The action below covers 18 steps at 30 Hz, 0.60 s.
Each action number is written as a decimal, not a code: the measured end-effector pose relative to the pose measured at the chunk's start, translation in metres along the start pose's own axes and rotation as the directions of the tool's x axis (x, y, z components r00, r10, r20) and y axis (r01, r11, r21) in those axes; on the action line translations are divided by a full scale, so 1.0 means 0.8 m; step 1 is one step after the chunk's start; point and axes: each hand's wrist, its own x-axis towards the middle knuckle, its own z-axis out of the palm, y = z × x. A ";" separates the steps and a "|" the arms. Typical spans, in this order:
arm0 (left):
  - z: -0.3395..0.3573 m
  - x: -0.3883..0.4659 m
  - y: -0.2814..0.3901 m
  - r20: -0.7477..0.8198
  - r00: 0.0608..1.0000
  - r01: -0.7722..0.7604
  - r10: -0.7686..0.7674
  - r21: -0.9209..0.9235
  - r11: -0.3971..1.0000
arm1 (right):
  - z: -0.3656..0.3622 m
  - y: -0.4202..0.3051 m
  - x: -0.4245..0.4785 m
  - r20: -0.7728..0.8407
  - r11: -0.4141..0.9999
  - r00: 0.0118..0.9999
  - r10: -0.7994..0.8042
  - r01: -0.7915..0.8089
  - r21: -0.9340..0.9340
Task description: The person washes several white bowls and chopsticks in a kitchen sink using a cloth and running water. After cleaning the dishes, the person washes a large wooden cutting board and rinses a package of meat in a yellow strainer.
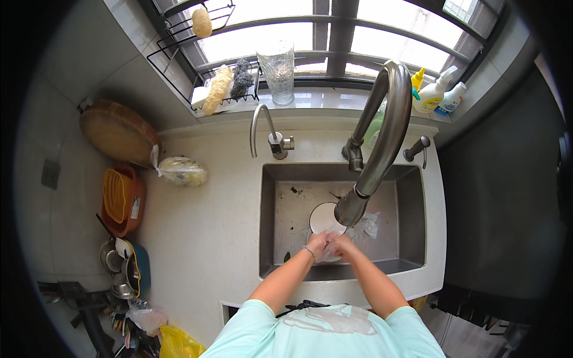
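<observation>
Both my hands meet low in the steel sink [405, 215], below the gunmetal pull-down faucet [351, 208]. My left hand [318, 244] wears a band at the wrist and touches my right hand [344, 245]. Between them is something clear and crinkled, either thin plastic or running water; I cannot tell which. A white round dish with a dark rim [327, 217] lies just beyond my fingers, and part of another white thing shows under them. A crumpled translucent piece [370, 224] lies to the right on the sink floor. Blur hides my fingertips.
Dark scraps and a green leaf [287, 256] lie in the sink. Behind it stand a small faucet [277, 145] and a soap dispenser [417, 148]. A glass vase [280, 76] and spray bottles [432, 96] stand on the sill. A knotted plastic bag [183, 171] rests on the left counter.
</observation>
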 end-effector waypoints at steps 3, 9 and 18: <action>0.013 -0.063 0.060 0.119 0.981 0.115 -0.152 0.272 0.955 | -0.035 -0.008 0.024 -0.305 0.844 0.867 -0.395 0.212 -0.492; 0.020 -0.043 0.009 0.042 0.999 0.028 -0.023 -0.131 0.991 | -0.025 0.034 0.073 -0.254 0.777 0.813 -0.525 0.336 -0.533; 0.030 -0.107 0.143 0.554 0.750 -0.573 0.360 0.273 0.773 | -0.039 -0.006 0.007 0.644 0.905 0.765 0.013 -0.283 0.318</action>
